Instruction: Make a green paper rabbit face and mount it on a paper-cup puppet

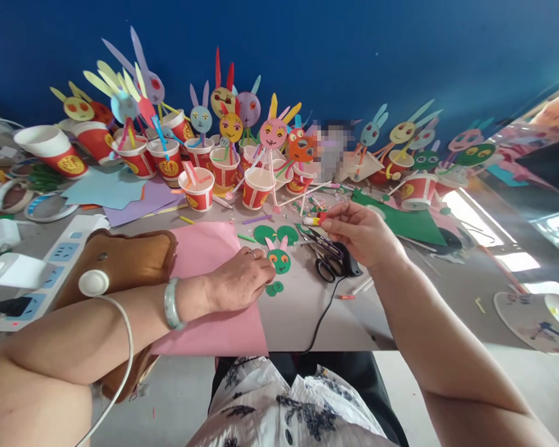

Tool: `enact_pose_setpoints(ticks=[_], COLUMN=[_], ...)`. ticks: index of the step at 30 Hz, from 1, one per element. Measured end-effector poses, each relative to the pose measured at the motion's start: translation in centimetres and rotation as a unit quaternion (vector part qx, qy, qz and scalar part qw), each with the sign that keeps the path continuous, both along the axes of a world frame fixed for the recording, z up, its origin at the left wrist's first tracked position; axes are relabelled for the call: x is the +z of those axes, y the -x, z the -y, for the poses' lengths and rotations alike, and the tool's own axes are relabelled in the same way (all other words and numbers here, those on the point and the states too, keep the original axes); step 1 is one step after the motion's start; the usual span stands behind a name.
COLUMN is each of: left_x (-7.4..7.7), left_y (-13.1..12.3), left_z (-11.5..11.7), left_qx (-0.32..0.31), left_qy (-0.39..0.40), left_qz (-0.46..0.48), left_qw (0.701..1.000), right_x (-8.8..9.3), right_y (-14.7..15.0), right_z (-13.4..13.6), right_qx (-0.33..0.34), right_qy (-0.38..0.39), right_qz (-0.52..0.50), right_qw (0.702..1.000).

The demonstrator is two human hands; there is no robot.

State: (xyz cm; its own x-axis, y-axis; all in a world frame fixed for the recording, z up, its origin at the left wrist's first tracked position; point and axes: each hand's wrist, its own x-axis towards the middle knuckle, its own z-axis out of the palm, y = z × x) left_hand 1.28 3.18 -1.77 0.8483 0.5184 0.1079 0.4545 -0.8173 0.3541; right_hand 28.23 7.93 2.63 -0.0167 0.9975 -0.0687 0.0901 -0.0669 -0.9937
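Observation:
My left hand (242,279) rests over pink paper (205,242) with its fingers bent and drawn together. Its fingertips meet the left edge of a green paper rabbit face (281,262) with pink ears and orange eyes; what lies under them is hidden. My right hand (356,230) is raised to the right, thumb and fingers pinching a small tube-like piece (312,221) in white, yellow and red. Below that hand lie black-handled scissors (327,269) and a black corded tool (351,264). Green paper discs (287,234) sit above the face, and smaller green pieces (274,288) below it.
Red and white paper cups (198,197) with paper rabbit figures line the blue wall. On the left are a brown hot-water bag (121,261) and a power strip (58,267). Green card (400,218) and paper scraps lie on the right. A black cord (323,316) crosses the front edge.

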Motion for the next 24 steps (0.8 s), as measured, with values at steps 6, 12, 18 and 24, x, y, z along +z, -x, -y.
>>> enact_pose_setpoints(ticks=[6,12,18,24], left_x=[0.3,0.8,0.8,0.2], left_y=[-0.1,0.0,-0.3,-0.3], left_z=[-0.1,-0.1,-0.2,-0.2], left_qx=[0.044,0.120,0.149,0.158], left_qy=[0.073,0.299,0.388,0.402], left_qz=[0.127,0.305,0.340,0.337], left_qw=[0.988,0.896,0.844,0.836], right_x=[-0.4,-1.3,-1.8,-2.1], right_y=[2.5,5.4,7.1,6.7], right_z=[2.3,5.1,6.8,7.9], right_qx=[0.021,0.109,0.115,0.113], right_qy=[0.059,0.066,0.053,0.061], right_qz=[-0.079,-0.076,-0.098,-0.089], right_qw=[0.995,0.989,0.987,0.988])
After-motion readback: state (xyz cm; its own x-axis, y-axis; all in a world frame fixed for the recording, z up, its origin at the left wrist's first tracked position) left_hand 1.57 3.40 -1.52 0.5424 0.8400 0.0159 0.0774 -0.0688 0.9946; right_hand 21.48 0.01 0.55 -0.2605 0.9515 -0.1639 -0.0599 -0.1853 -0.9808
